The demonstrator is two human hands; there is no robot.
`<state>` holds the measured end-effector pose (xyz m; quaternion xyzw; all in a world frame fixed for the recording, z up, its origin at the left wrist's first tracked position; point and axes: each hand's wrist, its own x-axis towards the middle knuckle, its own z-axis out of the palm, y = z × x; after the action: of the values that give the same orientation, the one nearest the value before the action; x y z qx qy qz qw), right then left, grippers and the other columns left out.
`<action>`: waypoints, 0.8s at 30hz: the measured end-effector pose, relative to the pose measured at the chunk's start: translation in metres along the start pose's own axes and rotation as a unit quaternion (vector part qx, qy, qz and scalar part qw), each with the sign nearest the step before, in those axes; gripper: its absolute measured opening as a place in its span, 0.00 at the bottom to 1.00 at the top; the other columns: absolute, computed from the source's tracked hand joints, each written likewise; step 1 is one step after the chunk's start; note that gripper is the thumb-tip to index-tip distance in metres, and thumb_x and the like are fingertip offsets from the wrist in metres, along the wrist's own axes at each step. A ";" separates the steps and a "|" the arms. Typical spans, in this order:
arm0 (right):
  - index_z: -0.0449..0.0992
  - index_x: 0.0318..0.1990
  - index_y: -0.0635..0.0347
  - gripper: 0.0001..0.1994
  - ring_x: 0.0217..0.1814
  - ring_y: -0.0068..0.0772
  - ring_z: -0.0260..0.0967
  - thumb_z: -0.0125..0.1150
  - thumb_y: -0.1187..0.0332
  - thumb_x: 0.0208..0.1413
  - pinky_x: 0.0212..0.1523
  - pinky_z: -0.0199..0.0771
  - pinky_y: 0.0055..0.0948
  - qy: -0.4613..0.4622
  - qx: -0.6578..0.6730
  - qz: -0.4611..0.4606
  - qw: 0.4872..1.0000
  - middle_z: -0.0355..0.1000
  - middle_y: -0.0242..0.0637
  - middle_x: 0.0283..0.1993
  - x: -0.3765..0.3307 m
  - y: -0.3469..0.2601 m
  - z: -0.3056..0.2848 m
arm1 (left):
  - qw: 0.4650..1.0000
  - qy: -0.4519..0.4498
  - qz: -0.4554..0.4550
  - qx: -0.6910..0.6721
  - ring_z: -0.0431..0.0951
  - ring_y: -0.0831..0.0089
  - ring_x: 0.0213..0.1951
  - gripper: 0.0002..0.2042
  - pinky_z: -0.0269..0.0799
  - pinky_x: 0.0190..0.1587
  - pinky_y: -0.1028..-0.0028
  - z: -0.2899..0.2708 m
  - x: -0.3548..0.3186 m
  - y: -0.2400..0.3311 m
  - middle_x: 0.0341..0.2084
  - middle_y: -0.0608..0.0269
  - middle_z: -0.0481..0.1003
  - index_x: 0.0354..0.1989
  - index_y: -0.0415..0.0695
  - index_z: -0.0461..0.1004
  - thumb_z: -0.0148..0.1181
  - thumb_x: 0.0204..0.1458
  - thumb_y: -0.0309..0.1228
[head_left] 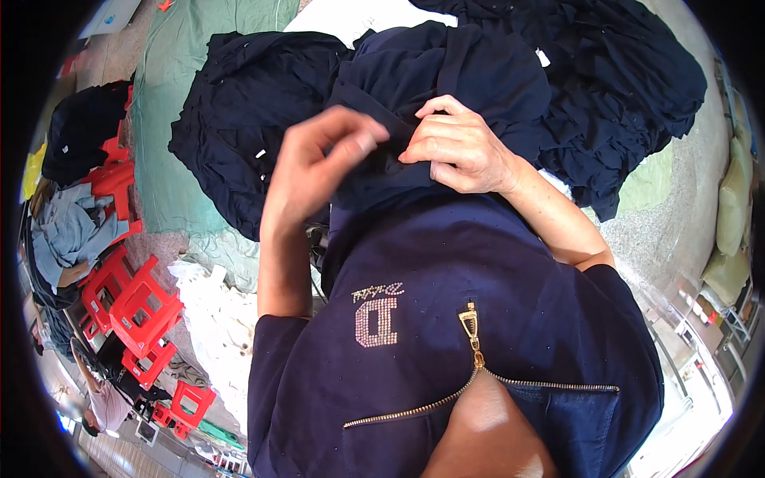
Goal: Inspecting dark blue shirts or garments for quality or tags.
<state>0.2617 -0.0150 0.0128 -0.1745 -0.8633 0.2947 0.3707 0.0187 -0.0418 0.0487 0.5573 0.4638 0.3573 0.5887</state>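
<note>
A dark navy garment [374, 88] lies bunched in front of me, over my lap. My right hand [462, 151] is closed on its cloth, fingers curled and thumb tucked under. Just to the left, my left hand [319, 163] hovers over the same garment, blurred by motion. Its thumb and fingers are bent toward each other; whether anything thin is between them cannot be made out. A small white tag [543, 57] shows on the dark cloth at the right.
Heaps of dark garments lie at the left [255, 95] and right [621, 88], on a green sheet [171, 151]. Red plastic stools [143, 315] stand at the left, some bearing clothes. White cloth [215, 319] is piled beside me. Another person [111, 410] is at the lower left.
</note>
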 end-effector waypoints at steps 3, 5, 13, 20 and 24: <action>0.81 0.37 0.60 0.17 0.33 0.32 0.72 0.57 0.81 0.35 0.45 0.71 0.35 0.016 -0.008 -0.017 1.000 0.75 0.31 0.30 0.001 -0.004 0.003 | 0.948 0.021 0.165 0.272 0.76 0.66 0.46 0.10 0.69 0.51 0.69 -0.015 0.031 -0.010 0.40 0.62 0.79 0.41 0.42 0.80 0.61 0.50 0.19; 0.81 0.39 0.58 0.15 0.34 0.30 0.72 0.63 0.80 0.40 0.43 0.67 0.32 -0.027 -0.033 0.008 0.999 0.74 0.28 0.31 0.000 -0.005 0.001 | 0.907 -0.023 0.216 0.361 0.73 0.63 0.46 0.13 0.64 0.57 0.66 -0.014 0.044 -0.021 0.36 0.64 0.77 0.44 0.44 0.80 0.64 0.48 0.20; 0.82 0.38 0.59 0.17 0.32 0.28 0.72 0.58 0.82 0.36 0.38 0.65 0.30 -0.012 -0.071 0.018 0.997 0.74 0.29 0.29 -0.008 0.004 0.000 | 0.922 -0.123 0.093 0.356 0.70 0.67 0.33 0.06 0.67 0.49 0.69 -0.019 0.048 -0.021 0.23 0.66 0.70 0.33 0.42 0.81 0.68 0.47 0.28; 0.80 0.36 0.60 0.16 0.33 0.30 0.72 0.59 0.82 0.35 0.41 0.66 0.31 0.002 -0.106 0.003 0.994 0.74 0.31 0.31 -0.005 0.000 -0.002 | 0.994 -0.094 -0.053 0.028 0.70 0.83 0.38 0.03 0.66 0.45 0.80 -0.014 0.041 -0.016 0.32 0.73 0.73 0.35 0.35 0.75 0.59 0.56 0.23; 0.79 0.35 0.58 0.16 0.30 0.29 0.71 0.60 0.81 0.34 0.38 0.67 0.30 0.076 -0.096 0.024 0.992 0.73 0.30 0.32 0.005 -0.007 -0.005 | 0.990 -0.071 -0.101 -0.071 0.72 0.84 0.39 0.04 0.66 0.47 0.82 -0.014 0.034 -0.007 0.33 0.71 0.76 0.36 0.36 0.77 0.60 0.55 0.23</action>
<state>0.2613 -0.0161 0.0230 -0.2518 -0.8526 0.2047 0.4095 0.0156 -0.0067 0.0378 0.4889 0.4482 0.2877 0.6909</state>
